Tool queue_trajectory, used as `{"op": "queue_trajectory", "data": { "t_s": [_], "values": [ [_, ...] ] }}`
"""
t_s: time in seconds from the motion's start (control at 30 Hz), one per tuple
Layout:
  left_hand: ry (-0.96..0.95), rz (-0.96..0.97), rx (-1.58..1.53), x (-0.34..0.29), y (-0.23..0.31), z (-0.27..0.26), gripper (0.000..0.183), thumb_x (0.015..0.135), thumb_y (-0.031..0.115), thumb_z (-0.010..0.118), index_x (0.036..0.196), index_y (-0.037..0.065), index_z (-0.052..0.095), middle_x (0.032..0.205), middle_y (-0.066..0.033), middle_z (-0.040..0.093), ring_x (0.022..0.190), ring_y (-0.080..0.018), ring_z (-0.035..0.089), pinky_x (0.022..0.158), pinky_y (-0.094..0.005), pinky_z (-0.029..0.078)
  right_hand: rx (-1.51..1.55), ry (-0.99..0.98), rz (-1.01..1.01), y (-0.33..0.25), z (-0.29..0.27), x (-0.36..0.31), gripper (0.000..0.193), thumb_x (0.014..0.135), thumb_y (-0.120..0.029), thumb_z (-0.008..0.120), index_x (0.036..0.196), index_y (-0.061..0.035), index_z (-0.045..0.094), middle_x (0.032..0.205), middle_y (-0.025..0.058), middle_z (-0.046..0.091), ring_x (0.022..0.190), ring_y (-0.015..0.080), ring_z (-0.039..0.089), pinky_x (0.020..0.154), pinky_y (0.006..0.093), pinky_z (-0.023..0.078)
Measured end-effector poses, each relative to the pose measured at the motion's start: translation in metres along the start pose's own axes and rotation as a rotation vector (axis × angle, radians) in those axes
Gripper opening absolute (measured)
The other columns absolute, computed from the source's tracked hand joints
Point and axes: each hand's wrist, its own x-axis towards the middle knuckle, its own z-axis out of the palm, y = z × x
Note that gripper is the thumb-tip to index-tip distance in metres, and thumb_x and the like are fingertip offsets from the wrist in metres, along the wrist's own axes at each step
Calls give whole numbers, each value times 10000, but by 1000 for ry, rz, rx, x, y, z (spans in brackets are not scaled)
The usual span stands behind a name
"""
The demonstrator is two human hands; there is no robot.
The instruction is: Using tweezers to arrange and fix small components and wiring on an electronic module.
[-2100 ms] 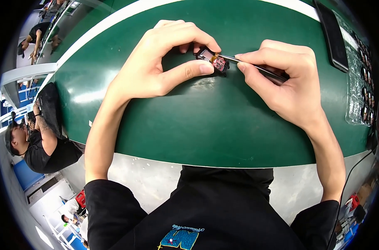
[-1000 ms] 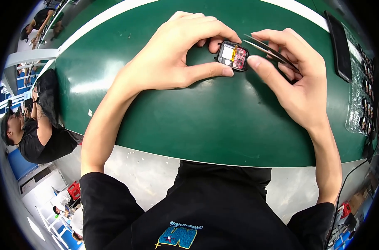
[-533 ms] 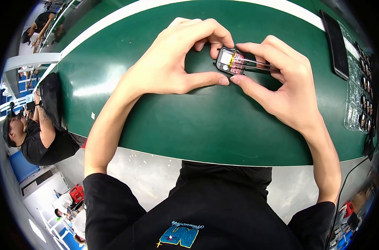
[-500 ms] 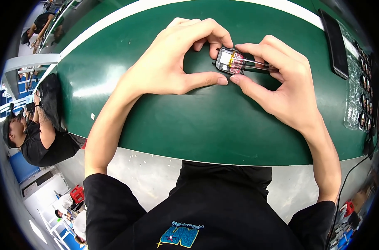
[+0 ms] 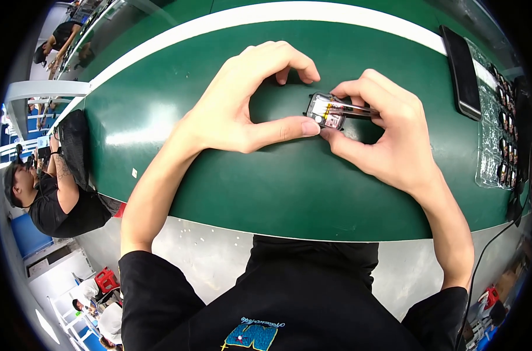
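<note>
A small electronic module (image 5: pixel 320 107), black-edged with a pale block, yellow bits and a reddish circuit board, is at the middle of the green table. My right hand (image 5: pixel 389 126) has its thumb and index finger at the module's two sides. Metal tweezers (image 5: pixel 355 109) are held in that same hand, their tips over the board. My left hand (image 5: pixel 242 102) is spread in a wide curve, its thumb tip against the module's near left corner. Its other fingertips are raised apart from the module's far side. Whatever the tweezer tips touch is too small to tell.
On the right lie a black flat device (image 5: pixel 460 73) and a clear plastic tray (image 5: pixel 489 152) with several small modules. A black cable (image 5: pixel 482 257) hangs at the right edge. Another person (image 5: pixel 52 193) sits at the left by a black bag (image 5: pixel 73 140).
Both hands and the module appear slightly lower in view, as does the table. My left fingers have come away from the module's far edge, while its thumb stays near.
</note>
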Motion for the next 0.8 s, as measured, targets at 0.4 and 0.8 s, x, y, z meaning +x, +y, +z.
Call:
{"op": "queue_trajectory", "data": {
  "t_s": [0.4,0.8],
  "values": [
    [-47,407,-1038,6,137,7,1435,623,1031,784,1453,-130,636,1317,-199,710,1064,-328,699,966,-428,550,63,-35,42,-10,-2,-5,409,748,-155,925,1082,-5,743,913,102,685,775,243,728,731,354,627],
    [276,419,-919,12,177,1,1388,739,1050,657,1428,-155,634,1283,-240,716,1039,-355,735,907,-432,574,28,-14,94,-12,-3,5,350,757,-159,934,1023,-6,765,826,63,595,701,183,607,630,332,516]
  ]
}}
